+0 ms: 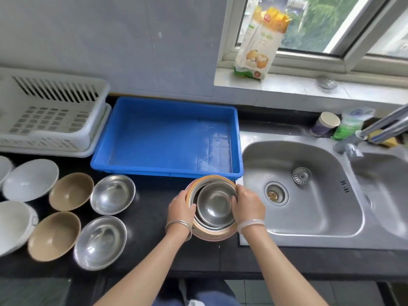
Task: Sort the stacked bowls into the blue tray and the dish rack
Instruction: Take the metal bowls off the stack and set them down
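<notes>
A stack of bowls (213,206), steel ones nested inside a tan bowl, sits on the black counter just in front of the blue tray (170,135). My left hand (181,205) grips the stack's left rim, thumb over the edge. My right hand (248,204) grips its right rim. The blue tray holds nothing. The white dish rack (47,113) at the far left also holds nothing. Loose bowls lie on the counter at left: two steel bowls (112,194) (100,242), two tan bowls (71,191) (54,235) and white bowls (29,180) (13,226).
A steel double sink (302,195) lies right of the stack, with a tap (375,131) above it. A paper cup (324,124) and a green packet (351,124) stand behind the sink. A flour bag (258,40) leans on the window sill.
</notes>
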### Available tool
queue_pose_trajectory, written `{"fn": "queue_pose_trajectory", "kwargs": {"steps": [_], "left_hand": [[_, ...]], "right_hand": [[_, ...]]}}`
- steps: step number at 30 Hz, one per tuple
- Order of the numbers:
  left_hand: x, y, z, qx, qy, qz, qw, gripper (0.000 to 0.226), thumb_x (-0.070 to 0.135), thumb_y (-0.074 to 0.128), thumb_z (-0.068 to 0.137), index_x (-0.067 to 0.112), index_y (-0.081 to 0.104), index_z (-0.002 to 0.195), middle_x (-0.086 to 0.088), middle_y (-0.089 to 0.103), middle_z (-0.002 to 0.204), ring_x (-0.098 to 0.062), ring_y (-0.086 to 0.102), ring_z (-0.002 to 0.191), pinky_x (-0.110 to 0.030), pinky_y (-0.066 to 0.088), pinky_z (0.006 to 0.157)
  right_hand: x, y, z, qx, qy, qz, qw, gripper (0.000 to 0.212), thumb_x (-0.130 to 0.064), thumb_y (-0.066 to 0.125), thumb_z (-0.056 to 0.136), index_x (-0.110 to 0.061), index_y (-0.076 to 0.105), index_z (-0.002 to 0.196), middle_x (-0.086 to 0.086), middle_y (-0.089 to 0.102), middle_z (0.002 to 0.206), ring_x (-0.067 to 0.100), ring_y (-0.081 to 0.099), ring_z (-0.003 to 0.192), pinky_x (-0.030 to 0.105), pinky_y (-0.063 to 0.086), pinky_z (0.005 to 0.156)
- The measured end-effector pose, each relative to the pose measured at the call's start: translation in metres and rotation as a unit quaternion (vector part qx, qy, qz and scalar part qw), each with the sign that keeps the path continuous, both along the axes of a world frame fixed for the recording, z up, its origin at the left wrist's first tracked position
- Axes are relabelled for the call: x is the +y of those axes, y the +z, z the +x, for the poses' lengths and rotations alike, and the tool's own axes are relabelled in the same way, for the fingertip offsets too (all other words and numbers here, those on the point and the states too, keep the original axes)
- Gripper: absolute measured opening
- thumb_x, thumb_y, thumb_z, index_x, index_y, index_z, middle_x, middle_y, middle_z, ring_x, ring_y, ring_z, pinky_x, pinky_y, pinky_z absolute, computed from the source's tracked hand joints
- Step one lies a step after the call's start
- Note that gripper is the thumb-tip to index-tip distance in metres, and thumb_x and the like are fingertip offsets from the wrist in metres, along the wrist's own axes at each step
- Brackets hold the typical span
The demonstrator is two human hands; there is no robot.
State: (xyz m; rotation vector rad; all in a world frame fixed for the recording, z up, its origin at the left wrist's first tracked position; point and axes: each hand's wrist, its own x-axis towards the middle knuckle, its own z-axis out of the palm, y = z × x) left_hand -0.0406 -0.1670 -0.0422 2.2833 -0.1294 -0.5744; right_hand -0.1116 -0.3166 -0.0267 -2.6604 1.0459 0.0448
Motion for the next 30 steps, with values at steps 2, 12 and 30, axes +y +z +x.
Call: {"fn": "queue_pose_trajectory", "kwargs": {"steps": [2,12,30], "left_hand": [[0.000,-0.001,0.000,0.000,0.001,0.000,1.000,0.027,0.013,0.061,0.085,0.018,0.056,0.111,-0.003,0.064,0.106,-0.020,0.062,0.093,-0.034,0.054,0.083],[-0.012,0.003,0.002,-0.023,-0.030,0.083,0.996,0.034,0.019,0.066,0.081,0.018,0.048,0.110,-0.004,0.057,0.113,-0.025,0.060,0.096,-0.034,0.050,0.071],[-0.019,0.023,0.009,-0.139,-0.029,0.080,0.987,0.006,0.010,0.054,0.084,0.014,0.055,0.088,-0.002,0.058,0.101,-0.013,0.039,0.086,-0.025,0.035,0.067]], "right_hand": [[0.000,0.003,0.000,-0.005,0.005,-0.021,1.000,0.021,-0.020,0.042,0.091,-0.013,0.057,0.104,0.007,0.062,0.105,0.027,0.053,0.100,0.031,0.040,0.066],[-0.017,0.017,-0.011,-0.149,-0.080,0.062,0.984,0.011,-0.013,0.055,0.085,-0.006,0.063,0.080,0.014,0.067,0.076,0.036,0.058,0.074,0.031,0.034,0.059],[-0.033,0.031,-0.027,-0.180,-0.130,0.121,0.967,0.012,-0.015,0.058,0.084,-0.008,0.067,0.081,0.008,0.069,0.075,0.028,0.058,0.069,0.028,0.036,0.060]]}}
